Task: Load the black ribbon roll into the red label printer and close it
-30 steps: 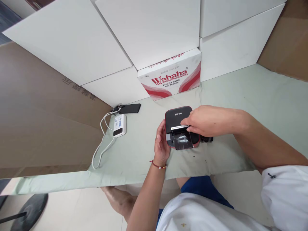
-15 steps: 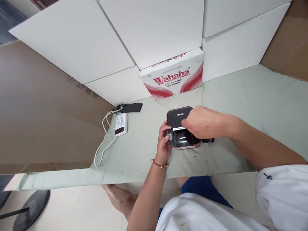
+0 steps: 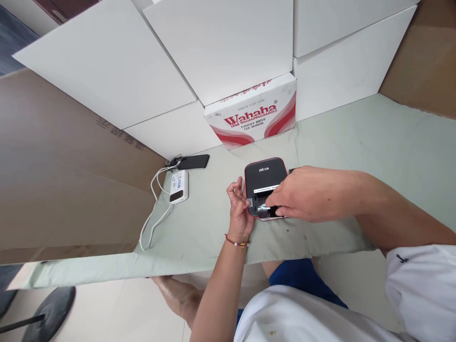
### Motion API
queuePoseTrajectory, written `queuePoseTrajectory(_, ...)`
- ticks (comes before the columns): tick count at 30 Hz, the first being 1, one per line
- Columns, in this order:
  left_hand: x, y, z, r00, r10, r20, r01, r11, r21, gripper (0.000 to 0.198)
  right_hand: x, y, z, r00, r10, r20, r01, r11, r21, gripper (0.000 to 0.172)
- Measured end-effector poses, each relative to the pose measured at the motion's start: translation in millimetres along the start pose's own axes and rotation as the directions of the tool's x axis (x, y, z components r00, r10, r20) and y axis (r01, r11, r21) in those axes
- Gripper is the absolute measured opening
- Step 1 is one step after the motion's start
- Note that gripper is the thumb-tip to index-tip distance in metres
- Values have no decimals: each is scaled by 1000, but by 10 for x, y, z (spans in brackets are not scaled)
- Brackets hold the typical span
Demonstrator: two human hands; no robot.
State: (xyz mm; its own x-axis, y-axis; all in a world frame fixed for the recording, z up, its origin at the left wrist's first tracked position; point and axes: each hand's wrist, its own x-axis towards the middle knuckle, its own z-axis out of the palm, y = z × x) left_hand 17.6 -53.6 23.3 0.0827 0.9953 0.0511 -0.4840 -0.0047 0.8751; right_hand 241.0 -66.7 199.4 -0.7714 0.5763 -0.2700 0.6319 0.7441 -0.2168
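Note:
A small black device with a red rim (image 3: 265, 176) lies on the pale green cloth (image 3: 199, 223) in front of me. My left hand (image 3: 238, 211) is curled against the device's left front corner, thumb and forefinger pinched on it. My right hand (image 3: 302, 192) reaches across from the right and covers the device's front right part, its fingertips closed on the dark flap at the front edge. A white label strip shows on the device just above my right fingers.
A white power bank (image 3: 178, 186) with a white cable (image 3: 153, 216) lies to the left, joined to a black phone (image 3: 192, 161). A Wahaha carton (image 3: 252, 111) and white boxes (image 3: 221, 47) stand behind. Brown cardboard (image 3: 64, 190) walls the left side.
My right hand has slid from the device's top toward its front edge. The front flap, open a second ago, now lies nearly folded under my fingers. My left hand shifted slightly.

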Motion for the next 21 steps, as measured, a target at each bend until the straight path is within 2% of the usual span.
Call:
queuePoseTrajectory(3,-8,-1,6,1000,9,-7,-10,999,-35,51,-8,-12,-46,996,-53,66,51,998,35,22)
queuePoseTrajectory(5,-11,-4,2,1000,-9,14,9,999,-38,50,61,36,-60,998,-18,64,12,996,86,27)
queuePoseTrajectory(7,-10,-10,-5,999,-36,40,37,999,-15,48,195,114,-40,992,124,-34,-119,985,124,33)
queuePoseTrajectory(9,-5,-16,-10,998,-48,49,48,999,4,45,371,199,24,937,309,-164,-290,949,126,35)
queuePoseTrajectory(11,1,-17,-10,997,-52,50,51,999,10,43,545,269,119,887,416,-198,-407,909,87,32)
queuePoseTrajectory(13,4,-14,-7,997,-55,53,54,998,18,42,672,315,210,895,430,-120,-429,903,37,29)
queuePoseTrajectory(15,3,-11,-5,997,-56,57,54,998,30,43,739,341,271,917,395,-49,-395,919,-2,28)
queuePoseTrajectory(19,2,-11,-12,996,-62,65,60,998,30,43,747,372,303,930,366,-45,-367,929,-42,26)
queuePoseTrajectory(21,4,-14,-17,996,-67,63,65,997,31,42,716,381,285,932,357,-52,-358,934,0,24)
